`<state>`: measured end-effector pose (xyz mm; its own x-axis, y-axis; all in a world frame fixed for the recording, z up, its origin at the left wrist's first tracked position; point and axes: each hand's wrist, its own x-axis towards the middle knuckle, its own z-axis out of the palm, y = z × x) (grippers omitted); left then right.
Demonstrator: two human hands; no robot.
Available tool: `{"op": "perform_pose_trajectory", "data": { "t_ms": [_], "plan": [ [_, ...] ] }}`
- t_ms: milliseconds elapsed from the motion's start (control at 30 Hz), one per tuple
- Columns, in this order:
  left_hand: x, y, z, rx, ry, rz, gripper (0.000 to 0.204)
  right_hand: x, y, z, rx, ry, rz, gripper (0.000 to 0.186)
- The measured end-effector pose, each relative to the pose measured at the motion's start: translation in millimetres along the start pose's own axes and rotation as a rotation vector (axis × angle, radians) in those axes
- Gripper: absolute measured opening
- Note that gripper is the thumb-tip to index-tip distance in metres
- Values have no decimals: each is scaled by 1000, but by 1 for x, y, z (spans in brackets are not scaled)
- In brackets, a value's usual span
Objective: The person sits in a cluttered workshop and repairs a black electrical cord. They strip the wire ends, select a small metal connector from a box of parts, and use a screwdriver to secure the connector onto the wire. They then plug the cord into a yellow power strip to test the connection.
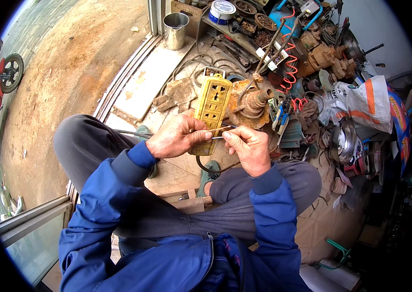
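My left hand (pixel 176 136) is closed, thumb and forefinger pinching a cable's thin wires in front of a yellow power strip (pixel 210 103). A brownish wire (pixel 221 128) and a whitish wire (pixel 217 137) stretch from it toward my right hand (pixel 248 148). That hand is closed too, its thumb and forefinger pinching the wire ends. The power strip stands tilted beyond my hands, sockets facing up, its lower part partly covered by my left hand. Close to its right is a rusty metal part (pixel 255 104) with a round stub.
Beyond lie a steel cup (pixel 175 31), a white-and-blue tub (pixel 222 10) and a red coiled hose (pixel 291 63). Pliers (pixel 280 118) and a white sack (pixel 359 103) are at the right. A wooden block (pixel 191 204) sits between my legs. A glass door frame (pixel 35 233) borders the left.
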<state>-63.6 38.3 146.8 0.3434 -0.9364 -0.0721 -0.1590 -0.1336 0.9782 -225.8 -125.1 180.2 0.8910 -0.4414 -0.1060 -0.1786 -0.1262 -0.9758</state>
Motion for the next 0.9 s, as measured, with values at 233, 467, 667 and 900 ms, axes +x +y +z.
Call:
{"op": "perform_pose_trajectory", "data": {
  "t_ms": [233, 467, 667, 900],
  "plan": [
    [2, 9, 0, -114, -16, -25, 25, 1, 1, -3, -206, 50, -50, 34],
    [-3, 19, -6, -171, -157, 124, 24, 11, 6, -14, 421, -9, 107, 37],
    [-7, 30, -21, -479, -172, -4, 23, 6, -9, -3, 443, -479, 174, 65],
    [-6, 33, -17, -522, -393, -78, 26, 3, 9, 27, 548, -451, 286, 51]
  ]
}}
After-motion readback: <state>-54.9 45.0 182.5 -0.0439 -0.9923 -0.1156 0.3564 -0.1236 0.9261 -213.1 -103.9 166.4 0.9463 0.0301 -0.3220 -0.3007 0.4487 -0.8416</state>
